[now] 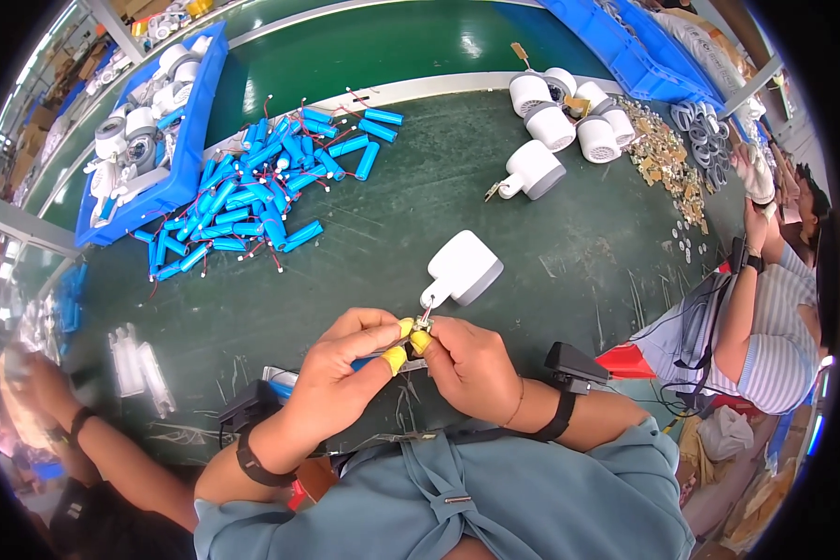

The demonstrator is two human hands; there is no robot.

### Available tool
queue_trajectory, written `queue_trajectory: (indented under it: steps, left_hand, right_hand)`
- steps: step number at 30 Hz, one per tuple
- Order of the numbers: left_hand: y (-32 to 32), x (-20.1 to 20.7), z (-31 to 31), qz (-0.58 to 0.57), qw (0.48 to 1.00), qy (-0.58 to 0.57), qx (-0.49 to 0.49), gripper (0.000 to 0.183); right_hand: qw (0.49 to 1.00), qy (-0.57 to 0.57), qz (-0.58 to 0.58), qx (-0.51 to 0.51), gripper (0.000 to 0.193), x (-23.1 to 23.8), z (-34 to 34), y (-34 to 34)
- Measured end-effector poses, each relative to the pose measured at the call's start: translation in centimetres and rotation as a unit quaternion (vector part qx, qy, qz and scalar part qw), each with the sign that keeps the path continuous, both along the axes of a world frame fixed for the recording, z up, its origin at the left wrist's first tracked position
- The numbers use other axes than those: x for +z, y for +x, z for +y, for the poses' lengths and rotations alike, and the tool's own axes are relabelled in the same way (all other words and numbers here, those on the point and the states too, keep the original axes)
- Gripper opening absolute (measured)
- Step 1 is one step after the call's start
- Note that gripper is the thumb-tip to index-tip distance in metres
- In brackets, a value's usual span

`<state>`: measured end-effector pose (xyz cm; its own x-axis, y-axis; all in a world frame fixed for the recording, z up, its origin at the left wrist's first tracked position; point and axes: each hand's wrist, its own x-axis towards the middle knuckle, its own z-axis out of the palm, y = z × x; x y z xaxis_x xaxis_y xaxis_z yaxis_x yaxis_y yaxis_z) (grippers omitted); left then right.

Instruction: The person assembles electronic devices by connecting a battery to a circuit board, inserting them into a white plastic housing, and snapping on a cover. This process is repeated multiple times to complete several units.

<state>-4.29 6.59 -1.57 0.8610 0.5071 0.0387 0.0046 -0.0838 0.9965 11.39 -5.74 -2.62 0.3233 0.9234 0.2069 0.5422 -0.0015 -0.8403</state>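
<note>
Starting at the far left, a blue tray (173,182) holds white housings, and beside it a heap of blue cylindrical cells (252,196) with thin red and black leads lies on the green surface (364,224); the size of that heap suggests much of the work remains. Nearer the person, the left hand (345,369) is closed in a pinch, its thumb and forefinger capped with yellow finger cots, gripping a small metal part (423,322) at the neck of the white fan housing (459,271). The right hand (471,364) is likewise pinched shut on the same small part from the other side, the two hands touching at the fingertips. Whether the part is already seated cannot be told. The housing is squarish with rounded corners, matte white, with a short stem toward the hands; it rests on the surface just beyond the fingertips. Further right, several similar white housings (560,121) stand grouped, which may be finished or waiting. At the right edge, another person's arm (737,317) rests.
</note>
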Motion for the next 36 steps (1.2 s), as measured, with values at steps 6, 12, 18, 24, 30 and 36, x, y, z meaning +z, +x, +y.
queue_trajectory:
  steps: [6,12,18,24,30,36]
  left_hand:
    - [0.1,-0.2,0.4,-0.017,0.999,-0.018,-0.034,0.042]
    - [0.4,-0.6,0.6,-0.054,0.997,0.043,-0.045,0.042]
    - [0.7,-0.2,1.5,-0.019,0.998,0.043,-0.032,0.031]
    - [1.6,1.6,0.9,0.047,0.992,0.118,-0.010,0.018]
    - [1.8,0.9,0.9,0.072,0.986,0.151,-0.008,0.020]
    - [2.2,1.0,0.1,0.098,0.971,0.216,0.042,0.021]
  right_hand:
    - [0.998,0.042,-0.050,0.000,0.018,-0.3,0.1,0.1]
    - [0.998,0.041,-0.048,0.004,0.014,-0.2,0.1,0.3]
    - [0.999,0.029,-0.025,0.004,0.008,-0.2,0.2,0.0]
    - [0.995,0.052,-0.083,0.009,0.011,-0.2,0.1,-0.2]
    - [0.991,0.078,-0.108,-0.004,0.016,-0.7,0.0,-0.1]
    - [0.993,0.073,-0.091,0.027,0.021,-2.0,0.1,-0.2]
